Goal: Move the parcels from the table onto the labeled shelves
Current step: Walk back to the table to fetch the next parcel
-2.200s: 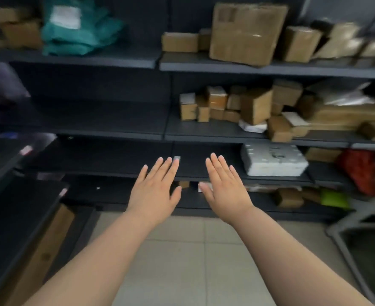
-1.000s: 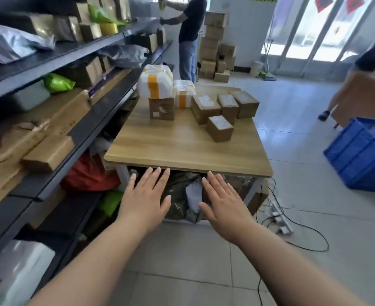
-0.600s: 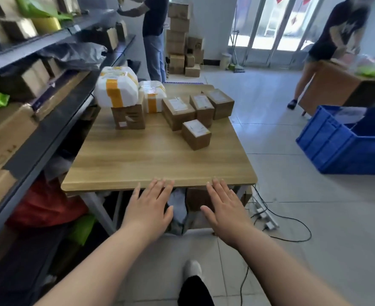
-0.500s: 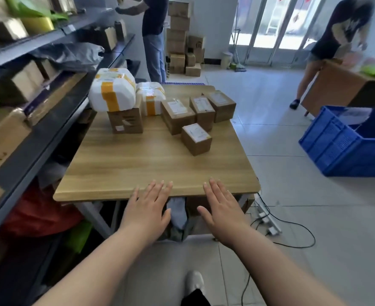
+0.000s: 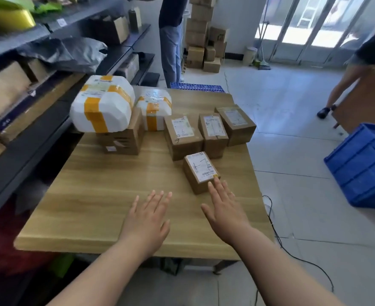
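A wooden table (image 5: 98, 195) holds several parcels. Nearest is a small brown box (image 5: 198, 172) with a white label. Behind it stand three brown boxes in a row (image 5: 183, 138), (image 5: 213, 134), (image 5: 236, 124). At the far left a big white parcel with orange tape (image 5: 102, 107) rests on a brown box (image 5: 122, 140), with a smaller white taped parcel (image 5: 153, 111) beside it. My left hand (image 5: 148, 219) hovers flat and open over the table's near part. My right hand (image 5: 225, 208) is open, its fingertips at the small box's near corner. Dark shelves (image 5: 27, 140) run along the left.
The shelves hold cartons, grey bags and a green bag (image 5: 8, 16). A person in jeans (image 5: 171, 40) stands beyond the table by stacked cartons (image 5: 202, 29). Another person (image 5: 358, 69) moves at the right. A blue crate (image 5: 363, 164) sits on the floor; cables (image 5: 279, 239) trail by the table.
I turned from the shelves to the table and came closer. Both open hands moved forward from the table's near edge over its top; my right hand reached the small box.
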